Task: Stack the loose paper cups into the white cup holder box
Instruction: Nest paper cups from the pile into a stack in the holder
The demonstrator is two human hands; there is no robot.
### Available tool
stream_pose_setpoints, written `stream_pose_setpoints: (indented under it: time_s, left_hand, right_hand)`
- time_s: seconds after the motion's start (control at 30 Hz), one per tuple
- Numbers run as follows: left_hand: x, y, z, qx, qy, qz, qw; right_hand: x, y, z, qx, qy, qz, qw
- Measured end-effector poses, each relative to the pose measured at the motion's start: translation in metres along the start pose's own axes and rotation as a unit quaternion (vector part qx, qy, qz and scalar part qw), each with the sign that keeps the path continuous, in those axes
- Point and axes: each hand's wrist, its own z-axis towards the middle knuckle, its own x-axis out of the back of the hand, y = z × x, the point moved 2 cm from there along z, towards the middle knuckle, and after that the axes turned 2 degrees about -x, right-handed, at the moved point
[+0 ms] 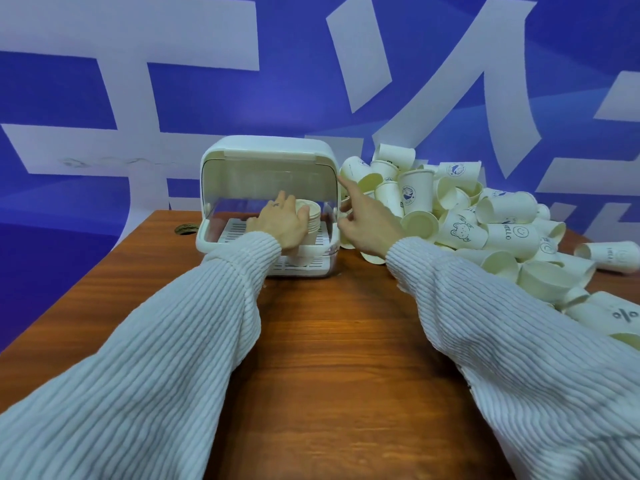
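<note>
The white cup holder box (266, 148) stands at the far middle of the table with its clear front lid lifted. Inside it, on the slatted tray, a nested stack of paper cups (313, 220) stands upright at the right side. My left hand (280, 221) reaches into the box and its fingers curl round that stack. My right hand (367, 220) is just outside the box's right edge, forefinger stretched up against the lid's corner, other fingers loosely bent, holding nothing. A big heap of loose paper cups (485, 223) lies right of the box.
The wooden table (329, 341) has a round cable hole (185, 227) left of the box. One cup (609, 255) lies alone at the far right. A blue and white banner wall (173, 98) rises behind the table's back edge.
</note>
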Motion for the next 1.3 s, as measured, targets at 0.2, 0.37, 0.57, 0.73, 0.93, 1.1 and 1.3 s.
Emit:
stream_pose_setpoints:
  time_s: [0.2,0.37,0.57,0.73,0.93,1.1,1.3]
  left_hand:
    - [0.0,0.021,-0.025,-0.089,0.201,-0.035,0.975]
    - [-0.009,0.049,-0.039,-0.155,0.231,-0.078,0.957]
    - [-0.029,0.063,-0.051,-0.182,0.192,-0.089,0.96]
    - [-0.034,0.064,-0.053,-0.203,0.164,-0.102,0.96]
    - [-0.037,0.084,-0.055,-0.192,0.122,-0.183,0.956]
    - [-0.046,0.074,-0.064,-0.175,0.128,-0.177,0.96]
    - [-0.051,0.052,-0.07,-0.17,0.111,-0.169,0.964]
  right_hand:
    - [0.047,0.038,-0.005,-0.078,0.088,-0.192,0.974]
    - [0.058,0.069,-0.012,-0.096,0.036,-0.299,0.949]
    - [0.058,0.075,-0.014,-0.052,0.07,-0.34,0.937]
    - [0.069,0.06,-0.02,-0.002,0.17,-0.231,0.958]
    - [0.062,0.031,-0.034,0.002,0.091,0.119,0.989]
    - [0.07,0.048,-0.023,-0.069,0.155,0.031,0.985]
    - [0.069,0.084,-0.017,-0.128,-0.014,-0.299,0.946]
